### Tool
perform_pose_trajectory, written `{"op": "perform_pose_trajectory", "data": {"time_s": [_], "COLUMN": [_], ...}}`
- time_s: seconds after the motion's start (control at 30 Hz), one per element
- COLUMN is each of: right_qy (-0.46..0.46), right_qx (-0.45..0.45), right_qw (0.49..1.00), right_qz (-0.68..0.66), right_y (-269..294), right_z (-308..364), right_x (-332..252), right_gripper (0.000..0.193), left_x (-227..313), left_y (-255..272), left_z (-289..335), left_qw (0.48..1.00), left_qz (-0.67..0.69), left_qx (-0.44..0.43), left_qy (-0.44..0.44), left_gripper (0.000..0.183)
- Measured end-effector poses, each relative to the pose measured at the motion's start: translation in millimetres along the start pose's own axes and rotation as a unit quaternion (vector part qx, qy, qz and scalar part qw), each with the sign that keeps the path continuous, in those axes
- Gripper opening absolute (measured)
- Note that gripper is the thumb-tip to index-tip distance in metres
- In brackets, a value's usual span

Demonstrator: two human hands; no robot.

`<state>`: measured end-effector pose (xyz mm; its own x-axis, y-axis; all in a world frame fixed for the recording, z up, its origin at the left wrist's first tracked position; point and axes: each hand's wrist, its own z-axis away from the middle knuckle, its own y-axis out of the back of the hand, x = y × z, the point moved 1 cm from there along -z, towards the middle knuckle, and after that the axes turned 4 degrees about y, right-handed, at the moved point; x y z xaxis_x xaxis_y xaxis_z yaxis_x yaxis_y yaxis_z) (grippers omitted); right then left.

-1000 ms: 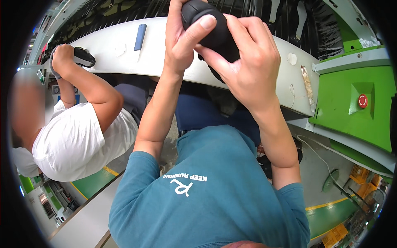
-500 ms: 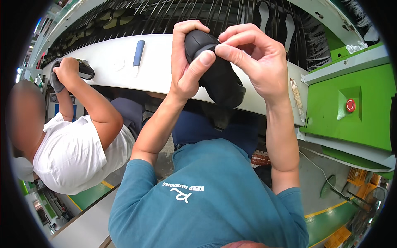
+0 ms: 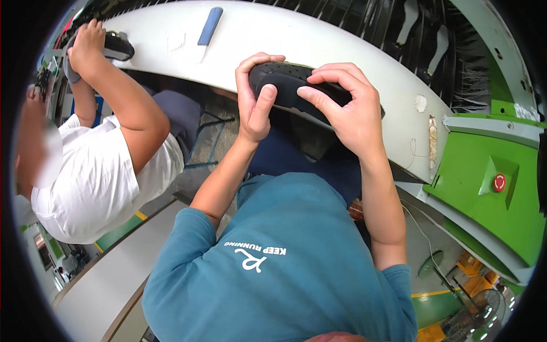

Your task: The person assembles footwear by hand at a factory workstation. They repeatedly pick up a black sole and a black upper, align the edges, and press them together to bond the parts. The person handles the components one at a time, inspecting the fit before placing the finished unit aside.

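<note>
A black shoe (image 3: 283,84) is held between my two hands, over the near edge of the white table (image 3: 268,34). Lying sideways, it shows a perforated upper. My left hand (image 3: 254,105) wraps one end, with the thumb on the near side and the fingers behind. At the middle of the shoe, my right hand (image 3: 352,108) grips with thumb and fingers bent over it, and covers part of it. The shoe's other end shows just beyond my right wrist.
A blue-handled tool (image 3: 210,25) with a thin pale tip lies on the table. On the left a co-worker (image 3: 108,188) holds a dark shoe (image 3: 118,47). Dark rods carry pale sole-shaped pieces (image 3: 407,23). A green machine (image 3: 484,211) with a red button (image 3: 499,182) stands right.
The shoe has turned from a slanting, end-up pose to lying sideways. My right hand has shifted from a pinch at its upper end to its middle. The view has shifted too.
</note>
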<state>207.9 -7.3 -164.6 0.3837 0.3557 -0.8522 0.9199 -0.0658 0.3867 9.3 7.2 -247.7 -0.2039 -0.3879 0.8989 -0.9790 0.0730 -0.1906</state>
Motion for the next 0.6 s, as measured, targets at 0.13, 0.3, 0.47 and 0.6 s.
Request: {"op": "perform_pose_trajectory", "data": {"time_s": [0.13,0.3,0.47,0.6], "right_qy": [0.036,0.036,0.054,0.075], "right_qx": [-0.018,-0.024,-0.025,-0.021], "right_qw": [0.999,0.999,0.998,0.996], "right_qz": [0.030,0.016,0.037,0.039], "right_y": [-6,-8,-10,-8], "right_z": [6,5,4,3], "right_x": [-2,-1,-2,6], "right_gripper": [0.022,0.020,0.020,0.018], "left_x": [0,-1,0,1], "left_y": [6,6,8,4], "left_z": [12,13,12,7], "left_qw": [0.998,0.999,0.998,0.993], "left_qz": [-0.052,-0.032,-0.045,-0.093], "left_qx": [0.003,0.011,0.012,0.016], "left_qy": [-0.032,-0.029,-0.040,-0.064], "left_gripper": [0.062,0.066,0.064,0.058]}}
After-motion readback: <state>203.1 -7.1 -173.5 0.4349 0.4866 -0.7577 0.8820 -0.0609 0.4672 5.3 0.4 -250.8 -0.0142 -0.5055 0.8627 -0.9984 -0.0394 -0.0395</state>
